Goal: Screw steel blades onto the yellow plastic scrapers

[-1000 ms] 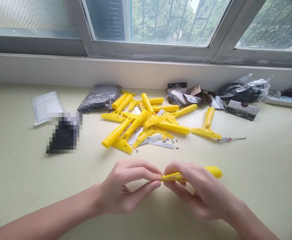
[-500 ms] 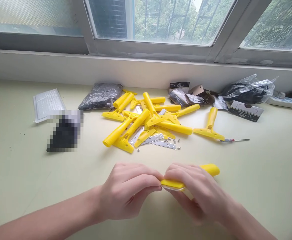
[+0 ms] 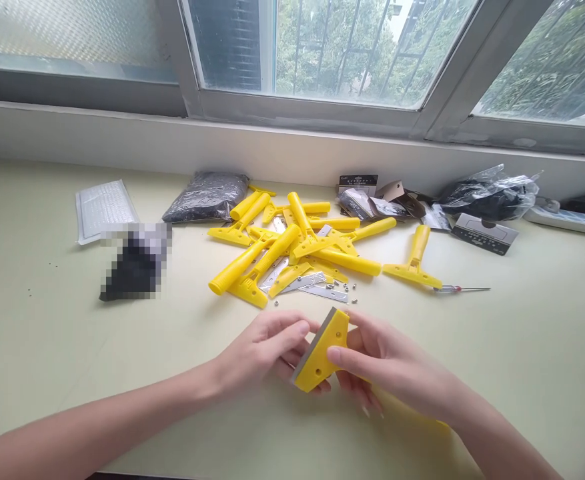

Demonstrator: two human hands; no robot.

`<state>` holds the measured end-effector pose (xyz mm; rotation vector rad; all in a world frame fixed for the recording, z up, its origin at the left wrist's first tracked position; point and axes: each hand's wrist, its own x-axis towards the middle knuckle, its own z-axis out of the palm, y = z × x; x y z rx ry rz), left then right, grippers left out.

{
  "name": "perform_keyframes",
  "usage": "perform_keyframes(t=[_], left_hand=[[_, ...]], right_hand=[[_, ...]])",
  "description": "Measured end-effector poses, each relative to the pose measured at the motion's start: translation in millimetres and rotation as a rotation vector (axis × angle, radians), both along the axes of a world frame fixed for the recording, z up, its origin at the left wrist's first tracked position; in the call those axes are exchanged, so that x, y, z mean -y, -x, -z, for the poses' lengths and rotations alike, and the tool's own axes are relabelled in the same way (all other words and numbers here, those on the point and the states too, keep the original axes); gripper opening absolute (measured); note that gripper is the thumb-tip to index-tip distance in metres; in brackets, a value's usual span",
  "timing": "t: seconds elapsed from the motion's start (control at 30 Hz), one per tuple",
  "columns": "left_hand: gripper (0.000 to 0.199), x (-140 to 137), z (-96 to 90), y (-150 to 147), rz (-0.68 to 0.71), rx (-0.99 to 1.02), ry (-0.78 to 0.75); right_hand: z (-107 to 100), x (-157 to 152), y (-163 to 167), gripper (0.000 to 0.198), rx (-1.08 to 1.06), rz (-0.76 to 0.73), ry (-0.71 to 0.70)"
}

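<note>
My right hand (image 3: 379,363) grips a yellow scraper, its thumb pressed on the flat face of the scraper head (image 3: 325,357). A grey blade edge (image 3: 315,345) runs along the head, which is tilted, and two holes show in the yellow face. Most of this scraper's handle is hidden by the hand and wrist. Beside the blade edge is my left hand (image 3: 267,347), open, thumb apart and fingers reaching partly behind the head. Whether those fingers touch it is hidden. Beyond both hands lies a pile of yellow scraper parts (image 3: 277,250) with loose blades (image 3: 327,292) and small screws and nuts (image 3: 355,301).
A separate yellow scraper (image 3: 415,263) lies to the right, touching a screwdriver (image 3: 465,289). At the back are a grey plastic-wrapped package (image 3: 207,197), black card packaging (image 3: 485,233) and a clear bag with dark contents (image 3: 492,193). A white padded sheet (image 3: 105,212) lies left, beside a pixelated dark object (image 3: 135,263).
The scraper has turned so its head's face and blade edge show. My left fingers have come off their pinch at the head's end and spread. The view has shifted slightly.
</note>
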<state>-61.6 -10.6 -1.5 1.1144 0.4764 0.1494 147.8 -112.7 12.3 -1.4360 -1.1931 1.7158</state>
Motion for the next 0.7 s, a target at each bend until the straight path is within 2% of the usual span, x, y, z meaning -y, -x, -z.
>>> perform_keyframes(t=[0.1,0.23,0.4,0.5,0.57,0.63,0.7], left_hand=[[0.037,-6.0,0.4,0.2,0.039,-0.011,0.018],[0.041,-5.8,1.6,-1.8,0.12,0.013,-0.047],[0.038,0.8,5.5,-4.1,0.083,0.025,-0.042],[0.036,0.9,7.7,-3.7,0.048,0.018,0.002],[0.036,-1.0,7.6,-3.2,0.026,-0.003,0.041],[0.036,-3.2,6.2,-2.7,0.017,-0.029,0.067],[0.038,-4.6,4.8,-2.4,0.025,-0.043,0.077]], right_hand=[[0.4,-2.2,-0.1,0.058,-0.007,0.059,0.009],[-1.9,-2.9,5.3,0.065,0.006,0.046,-0.011],[-2.9,-2.8,10.9,0.063,0.024,0.061,-0.04],[-4.9,-3.9,0.1,0.049,0.04,0.079,-0.123],[-5.3,-5.8,-16.4,0.039,0.198,0.166,-0.236],[-2.9,-8.5,-37.1,0.034,0.494,0.308,-0.397],[2.7,-11.8,-55.9,0.031,0.734,0.374,-0.545]])
